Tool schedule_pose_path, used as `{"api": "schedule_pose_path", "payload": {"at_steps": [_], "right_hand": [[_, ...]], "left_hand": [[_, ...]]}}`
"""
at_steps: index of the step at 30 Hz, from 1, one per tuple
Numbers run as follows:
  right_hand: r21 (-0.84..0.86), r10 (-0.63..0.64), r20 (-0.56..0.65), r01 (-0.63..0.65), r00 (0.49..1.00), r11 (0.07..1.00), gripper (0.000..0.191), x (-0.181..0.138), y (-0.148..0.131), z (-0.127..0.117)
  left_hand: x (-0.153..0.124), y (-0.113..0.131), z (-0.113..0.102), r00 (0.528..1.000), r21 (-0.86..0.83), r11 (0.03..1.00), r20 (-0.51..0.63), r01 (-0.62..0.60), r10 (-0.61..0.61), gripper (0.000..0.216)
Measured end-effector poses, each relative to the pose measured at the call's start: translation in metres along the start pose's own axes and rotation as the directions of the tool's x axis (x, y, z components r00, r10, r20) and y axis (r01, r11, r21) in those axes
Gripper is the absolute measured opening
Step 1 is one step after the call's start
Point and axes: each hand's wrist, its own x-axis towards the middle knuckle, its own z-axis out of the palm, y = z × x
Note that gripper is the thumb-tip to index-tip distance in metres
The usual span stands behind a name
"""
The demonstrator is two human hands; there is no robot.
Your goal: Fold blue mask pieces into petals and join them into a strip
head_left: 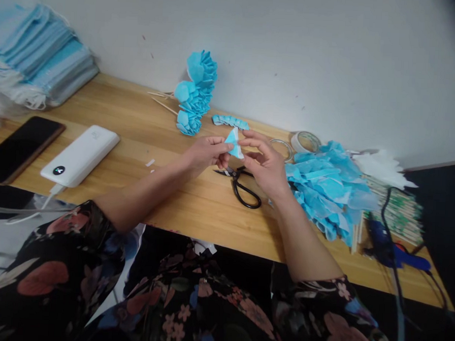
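Blue piece [234, 143], small and folded, is up between my two hands over the middle of the tabletop [156, 136]. Far left is a stack of face masks [39, 54], then a dark phone [18, 147] and a white power bank [81, 155]. Blue flowers on sticks [195, 95] lie by the wall. My left hand [207, 154] pinches the blue piece on its left side and my right hand [266, 165] pinches its right side. Black scissors [242, 186] lie just beneath. Further right are a pile of blue cuttings [329, 188] and a blue glue gun [394, 250]
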Motion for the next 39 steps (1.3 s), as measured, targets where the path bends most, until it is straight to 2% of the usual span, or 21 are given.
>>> {"api": "schedule_pose_path", "payload": {"at_steps": [4, 10, 16, 26, 33, 39], "right_hand": [[0.009, 0.007, 0.000, -0.007, 1.000, 1.000, 0.012, 0.000, 0.003, 0.000], [0.031, 0.070, -0.035, -0.069, 0.997, 0.997, 0.022, 0.000, 0.004, 0.004], [0.094, 0.122, -0.077, -0.114, 0.990, 0.989, 0.021, 0.000, 0.007, 0.009], [0.158, 0.240, -0.047, -0.230, 0.970, 0.960, 0.034, 0.000, 0.008, 0.010], [0.256, 0.256, -0.066, -0.231, 0.964, 0.939, 0.032, 0.001, 0.006, 0.012], [0.254, 0.255, -0.019, -0.242, 0.967, 0.936, 0.045, 0.001, 0.010, 0.011]], "left_hand": [[-0.002, 0.000, 0.001, 1.000, 0.016, 1.000, 0.010, -0.004, 0.004, 0.025], [-0.004, 0.003, 0.006, 0.998, 0.163, 0.986, -0.032, -0.044, 0.050, 0.028], [-0.007, 0.004, 0.008, 0.995, 0.231, 0.969, -0.035, -0.087, 0.097, 0.034], [-0.005, -0.001, 0.003, 0.992, 0.290, 0.950, 0.001, -0.119, 0.124, 0.027], [-0.004, -0.001, 0.001, 0.990, 0.277, 0.951, 0.030, -0.139, 0.137, 0.024], [-0.005, -0.002, 0.003, 0.991, 0.282, 0.951, 0.011, -0.128, 0.130, 0.026]]}}
